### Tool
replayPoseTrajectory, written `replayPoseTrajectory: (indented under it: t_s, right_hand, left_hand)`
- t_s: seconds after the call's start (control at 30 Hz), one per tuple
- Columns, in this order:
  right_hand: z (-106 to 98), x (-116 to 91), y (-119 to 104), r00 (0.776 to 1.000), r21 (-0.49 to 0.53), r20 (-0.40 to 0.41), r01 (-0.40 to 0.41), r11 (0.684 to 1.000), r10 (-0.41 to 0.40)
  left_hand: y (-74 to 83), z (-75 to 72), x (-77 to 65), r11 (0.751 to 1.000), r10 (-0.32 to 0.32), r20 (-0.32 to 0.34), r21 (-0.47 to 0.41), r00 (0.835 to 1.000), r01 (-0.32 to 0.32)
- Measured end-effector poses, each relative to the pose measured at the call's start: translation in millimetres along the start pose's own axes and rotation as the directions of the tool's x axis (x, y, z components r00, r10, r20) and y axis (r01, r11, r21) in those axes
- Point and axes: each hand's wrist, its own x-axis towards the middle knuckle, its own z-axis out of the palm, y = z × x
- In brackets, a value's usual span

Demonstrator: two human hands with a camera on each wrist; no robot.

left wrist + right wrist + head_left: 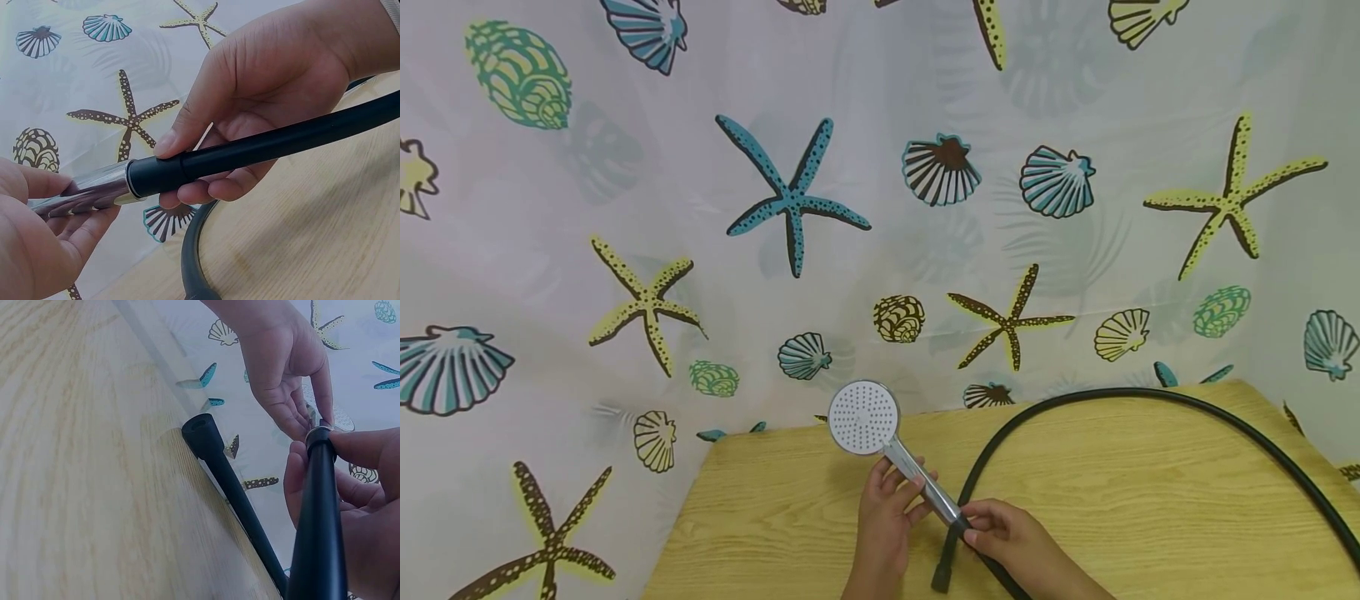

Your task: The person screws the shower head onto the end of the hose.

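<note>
- The chrome shower head with a round white spray face (865, 419) is held tilted over the pale wood-grain worktop (760, 517), spray face toward the wearer
- The left hand (883, 521) pinches its smooth chrome handle (938, 500), thumb against fingers; this side should act as the steady anchor, since polished metal may slip if the grip is light
- The right hand (1015, 537) pinches the black collar (159, 174) on the thick black flexible hose (1120, 392), thumb above and fingers beneath; gripping the collar looks better than gripping the tube, which might only twist
- Collar and handle meet at the silver rim, so the step in hand seems to be work on this joint; whether it is tight or loose I cannot tell
- Best to keep both parts in one straight line and turn in short, even strokes, as a tilt could bind any thread
- The hose's weight may drag sideways, so leave slack in the loop and mind the free black end (942, 577) near the hands
</note>
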Motion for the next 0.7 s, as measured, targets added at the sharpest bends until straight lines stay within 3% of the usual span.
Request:
replayPoseTrajectory:
  t_s: [0.7]
  right_hand:
    - [-1.0,-0.3,0.9,0.999,0.016,0.031,-0.020,1.000,0.019]
  left_hand:
    - [0.6,-0.5,-0.6,1.000,0.010,0.016,-0.007,1.000,-0.010]
